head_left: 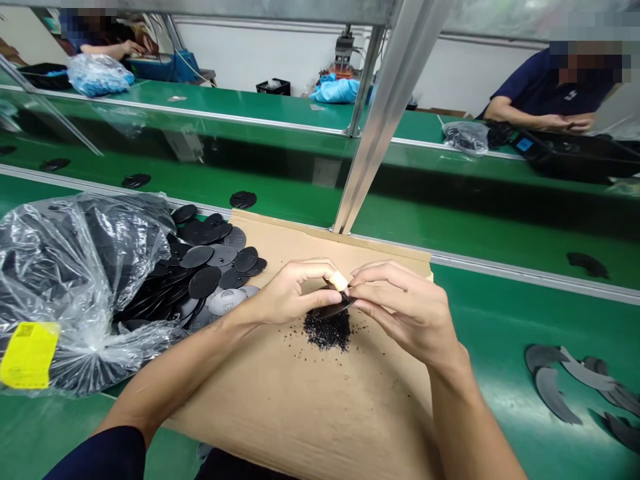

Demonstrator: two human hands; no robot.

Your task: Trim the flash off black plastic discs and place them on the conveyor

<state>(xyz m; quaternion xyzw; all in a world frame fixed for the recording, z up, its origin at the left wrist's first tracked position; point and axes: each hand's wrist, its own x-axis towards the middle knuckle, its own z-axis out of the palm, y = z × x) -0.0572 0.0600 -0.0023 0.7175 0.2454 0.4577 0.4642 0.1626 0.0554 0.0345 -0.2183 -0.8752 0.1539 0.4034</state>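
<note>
Between my hands a thin black oval disc (331, 308) is held tilted over a brown cardboard sheet. My left hand (305, 287) grips it from the left, thumb on its face; a pale yellow cover wraps the tip of the index finger. My right hand (405, 300) pinches at its right edge with fingers and thumb close together; any small piece between those fingertips is hidden. Just beneath lies a pile of tiny black pieces (327, 331), with some scattered around. To the left, many similar black discs (204, 283) spill from a clear plastic bag (75, 267).
The cardboard sheet (280, 407) lies on a green table. Curved dark grey strips (555, 393) rest at right. A metal post (377, 127) rises ahead. Beyond is a green conveyor belt (290, 210) with spaced discs. Two people work at the far bench.
</note>
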